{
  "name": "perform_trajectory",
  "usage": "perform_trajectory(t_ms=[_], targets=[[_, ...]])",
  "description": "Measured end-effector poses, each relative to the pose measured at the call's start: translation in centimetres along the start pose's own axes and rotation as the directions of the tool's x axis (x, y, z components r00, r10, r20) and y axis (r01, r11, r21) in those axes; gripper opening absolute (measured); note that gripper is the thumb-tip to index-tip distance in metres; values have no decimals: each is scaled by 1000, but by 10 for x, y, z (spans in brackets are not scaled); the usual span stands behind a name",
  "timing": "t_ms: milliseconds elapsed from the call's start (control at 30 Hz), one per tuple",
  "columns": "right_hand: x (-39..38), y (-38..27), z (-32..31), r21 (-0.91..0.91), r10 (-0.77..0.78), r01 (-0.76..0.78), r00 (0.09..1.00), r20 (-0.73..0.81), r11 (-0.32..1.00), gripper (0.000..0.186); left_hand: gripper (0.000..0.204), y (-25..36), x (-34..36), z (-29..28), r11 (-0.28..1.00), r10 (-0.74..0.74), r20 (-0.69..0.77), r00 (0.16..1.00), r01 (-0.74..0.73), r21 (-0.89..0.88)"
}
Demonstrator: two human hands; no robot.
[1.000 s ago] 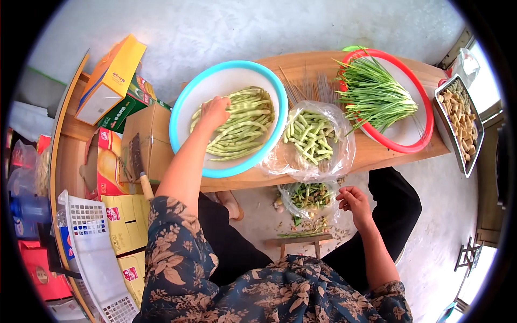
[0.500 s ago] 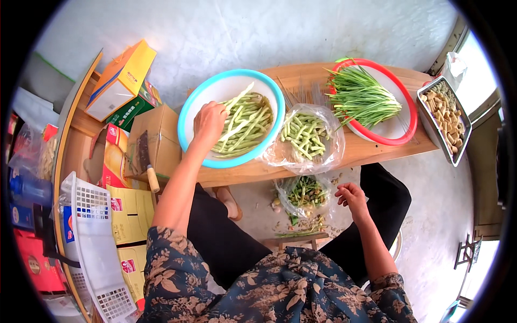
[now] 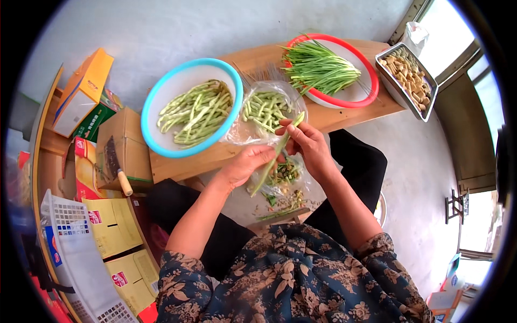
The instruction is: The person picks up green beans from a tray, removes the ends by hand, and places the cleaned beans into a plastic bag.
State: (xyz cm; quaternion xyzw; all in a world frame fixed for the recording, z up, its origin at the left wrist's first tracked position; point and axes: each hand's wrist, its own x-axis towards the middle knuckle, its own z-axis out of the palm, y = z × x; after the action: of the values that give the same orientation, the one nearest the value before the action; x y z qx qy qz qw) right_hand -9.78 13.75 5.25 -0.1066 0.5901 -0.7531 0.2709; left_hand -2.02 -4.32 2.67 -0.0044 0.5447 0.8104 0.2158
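My left hand [image 3: 250, 163] and my right hand [image 3: 309, 144] are closed on one long pale-green bean [image 3: 261, 180], held diagonally in front of me, with my right hand nearer its upper end. Behind my hands, a clear plastic bag [image 3: 237, 129] holds short bean pieces [image 3: 264, 110]. To the left, a white basin with a blue rim [image 3: 188, 152] holds whole long beans [image 3: 194, 113]. Under my hands, below the table edge, another clear bag contains green scraps [image 3: 285, 172], partly hidden by my fingers and the bean.
The wooden table [image 3: 169, 168] also holds a red-rimmed basin [image 3: 366, 99] of long greens and a metal tray [image 3: 428, 107] of brown chunks. At left are cartons [image 3: 81, 94], a cleaver [image 3: 116, 164] and a white plastic basket [image 3: 94, 269]. My knees sit below the table edge.
My left hand has left the blue-rimmed basin with a bean and moved right and down. My right hand has risen to grip it too. The view has shifted.
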Motion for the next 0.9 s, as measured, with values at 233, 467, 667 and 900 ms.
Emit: perform_trajectory(t_ms=[233,467,667,900], targets=[[-15,30,-4,-658,-187,221,975,123,720,20,27,-6,-3,3,713,526,-306,793,-215,668],[-24,30,-4,-876,-124,344,939,320,338,18,24,-8,-6,8,255,712,103,694,-393,883],[-32,21,-1,-853,-116,298,955,274,429,19,19,-15,-9,12,220,681,119,723,-357,908],[-39,25,-3,-853,-153,341,940,305,395,17,15,-20,-9,15,317,675,61,735,-363,876]])
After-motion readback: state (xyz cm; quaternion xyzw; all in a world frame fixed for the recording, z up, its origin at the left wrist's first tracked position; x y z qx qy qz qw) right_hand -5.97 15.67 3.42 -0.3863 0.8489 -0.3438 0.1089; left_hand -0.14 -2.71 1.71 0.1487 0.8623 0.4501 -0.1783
